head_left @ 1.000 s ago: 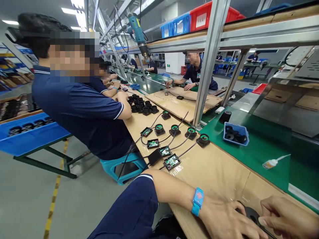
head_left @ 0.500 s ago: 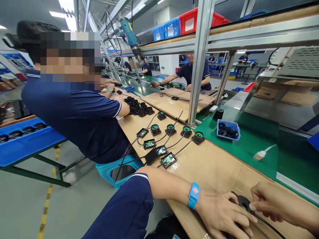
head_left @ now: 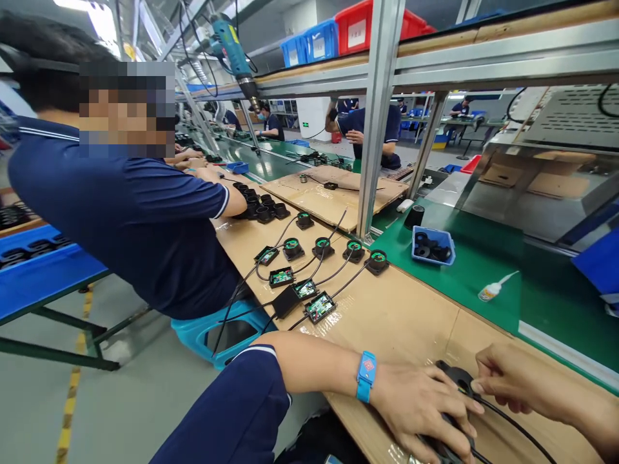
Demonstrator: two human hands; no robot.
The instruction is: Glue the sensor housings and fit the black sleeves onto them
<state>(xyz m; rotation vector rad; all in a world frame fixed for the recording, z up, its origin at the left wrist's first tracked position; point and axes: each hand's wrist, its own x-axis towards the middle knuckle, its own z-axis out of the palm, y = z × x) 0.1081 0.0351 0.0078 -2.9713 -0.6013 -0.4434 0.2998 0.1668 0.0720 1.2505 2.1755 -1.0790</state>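
My left hand (head_left: 420, 405), with a blue wristband (head_left: 366, 376), lies curled over a black round housing (head_left: 455, 372) on the cardboard-covered bench. Its fingers hide much of the housing. At the housing's open rim, my right hand (head_left: 515, 385) has thumb and forefinger pinched on a black cable (head_left: 521, 426). From there the cable runs down to the right. Another dark cable end shows below my left fingers. Whatever lies inside the housing is mostly hidden.
To the left lie several wired round housings (head_left: 377, 260) and small boxes with circuit boards (head_left: 320, 308). A blue tray (head_left: 449, 252) of black rings and a dropper bottle (head_left: 489, 291) rest on the green mat. A co-worker (head_left: 159, 219) sits at left; a metal post (head_left: 374, 148) rises behind.
My view has turned slightly, so the bench and hands appear shifted left. Both hands keep their places on the housing and cable. The person across the bench has raised an arm.
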